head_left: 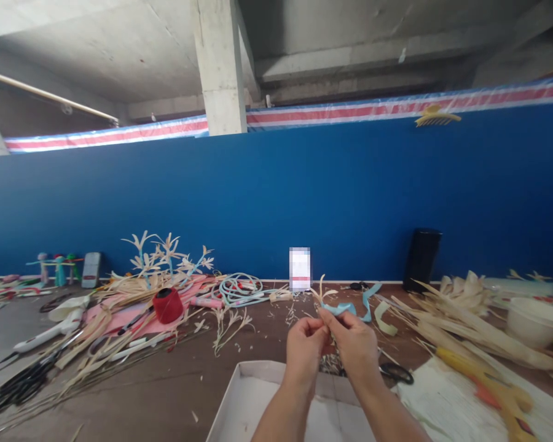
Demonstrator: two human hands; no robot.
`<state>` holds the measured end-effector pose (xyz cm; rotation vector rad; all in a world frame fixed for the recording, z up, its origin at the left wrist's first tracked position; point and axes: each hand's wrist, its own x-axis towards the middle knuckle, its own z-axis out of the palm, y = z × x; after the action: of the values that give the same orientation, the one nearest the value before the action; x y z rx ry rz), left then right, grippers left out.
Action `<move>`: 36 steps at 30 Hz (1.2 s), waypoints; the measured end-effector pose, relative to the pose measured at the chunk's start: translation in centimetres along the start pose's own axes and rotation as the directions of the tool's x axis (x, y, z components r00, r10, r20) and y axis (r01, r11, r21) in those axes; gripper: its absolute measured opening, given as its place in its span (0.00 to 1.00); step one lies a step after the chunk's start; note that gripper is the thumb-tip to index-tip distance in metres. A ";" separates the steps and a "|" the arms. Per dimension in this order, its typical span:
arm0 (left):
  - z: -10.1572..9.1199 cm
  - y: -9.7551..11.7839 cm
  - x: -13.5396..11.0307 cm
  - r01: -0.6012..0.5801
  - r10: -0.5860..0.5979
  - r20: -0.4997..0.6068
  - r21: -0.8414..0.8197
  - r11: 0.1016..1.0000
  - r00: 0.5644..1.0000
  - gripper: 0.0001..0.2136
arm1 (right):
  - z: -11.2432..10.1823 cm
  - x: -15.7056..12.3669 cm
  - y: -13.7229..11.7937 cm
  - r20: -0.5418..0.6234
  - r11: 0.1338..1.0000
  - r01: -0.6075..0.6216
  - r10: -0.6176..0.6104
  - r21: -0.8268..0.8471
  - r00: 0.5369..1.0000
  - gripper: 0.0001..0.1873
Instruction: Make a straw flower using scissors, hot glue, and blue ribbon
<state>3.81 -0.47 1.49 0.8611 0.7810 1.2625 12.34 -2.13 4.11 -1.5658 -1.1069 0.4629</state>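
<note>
My left hand [305, 347] and my right hand [356, 344] meet in front of me, fingers pinched together on a small straw flower stem [321, 293] with pale petals sticking up. A light blue ribbon [350, 307] trails from the pinch to the right and curls over the brown table [175, 380]. Both hands hover above the far edge of a shallow white box [239, 399].
Left of me lie dried straw strips [96, 344], a red thread spool [167, 305], finished straw flowers [166, 255], black scissors [18, 387] and a white glue gun [50, 331]. Corn husks [470, 319], a white bowl [537, 319] and yellow scissors [493, 383] lie right. A blue wall [304, 196] stands behind.
</note>
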 end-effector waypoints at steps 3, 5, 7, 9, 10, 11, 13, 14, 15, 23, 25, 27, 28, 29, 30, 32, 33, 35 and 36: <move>0.1 -0.2 0.0 0.001 0.000 -0.028 0.007 1.000 1.000 0.15 | 0.1 0.0 -0.1 -0.005 1.000 -0.008 0.008 -0.008 1.000 0.21; 0.1 -0.4 0.0 0.007 -0.007 -0.029 -0.002 1.000 1.000 0.15 | 0.1 0.1 0.1 0.000 1.000 -0.001 0.001 -0.012 1.000 0.21; 0.1 -0.5 0.0 0.006 -0.006 -0.017 -0.015 1.000 1.000 0.16 | 0.2 0.2 0.4 0.027 1.000 -0.009 0.008 0.019 1.000 0.21; 0.1 -0.5 0.0 -0.002 0.002 -0.011 -0.026 1.000 1.000 0.16 | 0.4 0.4 0.8 0.070 0.995 -0.032 0.025 0.097 0.997 0.21; 0.1 -0.5 0.0 -0.004 0.003 -0.010 -0.028 1.000 1.000 0.16 | 0.5 0.5 1.0 0.091 0.988 -0.050 0.038 0.144 0.995 0.21; 0.1 -0.4 0.0 -0.003 0.003 -0.010 -0.029 1.000 1.000 0.17 | 0.6 0.5 1.2 0.110 0.979 -0.074 0.054 0.190 0.993 0.21; 0.1 -0.4 -0.1 0.014 -0.014 0.000 -0.034 0.999 1.000 0.17 | 0.7 0.7 1.5 0.135 0.953 -0.129 0.095 0.275 0.986 0.20; 0.1 -0.3 -0.2 0.026 -0.025 0.015 -0.040 0.999 1.000 0.17 | 0.8 0.8 1.6 0.144 0.937 -0.160 0.120 0.310 0.982 0.19; 0.1 -0.3 -0.2 0.042 -0.040 0.035 -0.050 0.998 0.999 0.17 | 0.8 0.9 1.7 0.154 0.919 -0.189 0.144 0.345 0.978 0.19; -0.2 -0.5 -0.1 0.165 -0.166 0.039 0.034 0.986 0.985 0.18 | 1.0 1.1 2.0 0.195 0.794 -0.289 0.216 0.536 0.957 0.16; -0.2 -0.5 0.0 0.160 -0.162 0.035 0.052 0.986 0.986 0.19 | 1.0 1.2 2.0 0.194 0.787 -0.286 0.213 0.546 0.958 0.16; -0.2 -0.5 -0.1 0.143 -0.145 0.041 0.063 0.988 0.989 0.19 | 1.1 1.3 2.1 0.198 0.779 -0.290 0.215 0.556 0.956 0.16; -0.2 -0.4 -0.1 0.129 -0.133 0.049 0.069 0.989 0.990 0.19 | 1.1 1.3 2.1 0.203 0.770 -0.298 0.221 0.565 0.954 0.16; -0.1 -0.4 -0.2 0.111 -0.115 0.059 0.074 0.991 0.992 0.18 | 1.1 1.4 2.1 0.209 0.758 -0.308 0.228 0.575 0.951 0.16; -0.1 -0.4 -0.2 0.089 -0.095 0.069 0.080 0.993 0.993 0.18 | 1.1 1.4 2.1 0.214 0.745 -0.319 0.238 0.585 0.947 0.16; 0.0 -0.3 -0.3 0.047 -0.055 0.082 0.104 0.993 0.995 0.17 | 1.1 1.4 2.0 0.228 0.717 -0.349 0.264 0.604 0.937 0.16; 0.0 -0.3 -0.3 0.031 -0.041 0.081 0.121 0.992 0.996 0.17 | 1.1 1.4 1.9 0.243 0.699 -0.367 0.276 0.614 0.930 0.16; 0.1 -0.3 -0.3 0.023 -0.033 0.066 0.153 0.988 0.997 0.16 | 1.0 1.3 1.7 0.290 0.653 -0.407 0.285 0.639 0.913 0.16; 0.1 -0.3 -0.3 0.026 -0.036 0.060 0.162 0.986 0.998 0.16 | 1.0 1.3 1.6 0.317 0.626 -0.427 0.286 0.653 0.904 0.16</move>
<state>3.95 -0.82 1.30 1.0107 0.8516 1.1509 12.86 -0.44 2.62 -1.0311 -0.5943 1.1855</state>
